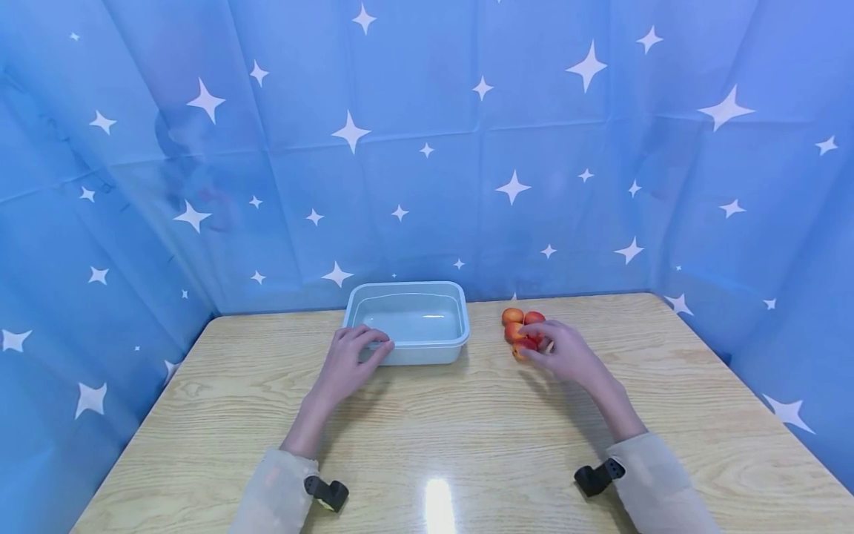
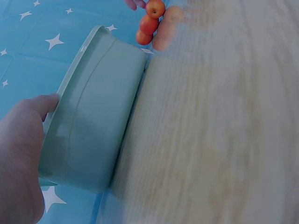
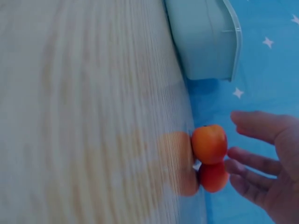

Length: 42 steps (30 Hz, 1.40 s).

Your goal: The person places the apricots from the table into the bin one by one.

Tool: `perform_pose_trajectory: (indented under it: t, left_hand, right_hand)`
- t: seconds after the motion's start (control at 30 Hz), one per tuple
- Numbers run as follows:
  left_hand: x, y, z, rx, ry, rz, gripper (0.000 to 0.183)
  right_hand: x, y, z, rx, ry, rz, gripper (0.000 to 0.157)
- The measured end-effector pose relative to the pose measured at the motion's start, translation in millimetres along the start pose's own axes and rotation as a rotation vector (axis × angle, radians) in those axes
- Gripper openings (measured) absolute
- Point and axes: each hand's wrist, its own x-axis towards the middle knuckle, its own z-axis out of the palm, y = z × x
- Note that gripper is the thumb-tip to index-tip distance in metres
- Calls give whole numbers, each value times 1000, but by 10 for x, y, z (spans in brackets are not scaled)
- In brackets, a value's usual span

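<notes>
A pale blue-green plastic tub (image 1: 405, 320) stands empty at the back of the wooden table (image 1: 467, 430). My left hand (image 1: 363, 345) holds its near left corner, fingers over the rim; in the left wrist view the thumb (image 2: 43, 105) presses the tub (image 2: 93, 126) from outside. Right of the tub lies a cluster of several small orange-red fruits (image 1: 519, 326). My right hand (image 1: 543, 345) reaches onto the nearest of them. In the right wrist view its fingers (image 3: 243, 158) are stretched out, tips touching the fruits (image 3: 210, 156), not closed round any.
Blue cloth with white stars (image 1: 427, 148) walls the table on the back and both sides. The tub (image 3: 205, 37) sits close to the back cloth. Bare wood stretches from the hands to the near edge.
</notes>
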Motion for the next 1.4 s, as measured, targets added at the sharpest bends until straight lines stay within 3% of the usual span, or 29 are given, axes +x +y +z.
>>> perform_pose_trajectory:
  t: [0.67,0.87,1.2,1.4]
  left_hand:
    - [-2,18,2,-2,11,4,15]
    - [-4,17,1,-3,4,-2,17]
    - [-4,11,1,-2,2,1,16]
    - [1,1,2,1,-5,-7,18]
  right_hand:
    - [-11,23,-3,-14,-103,71,34]
    - [-28,29,-12,8,-145,47,32]
    - [-35,54,-11,7,-158,32,27]
    - [-18,26,-23,53,-136,75,39]
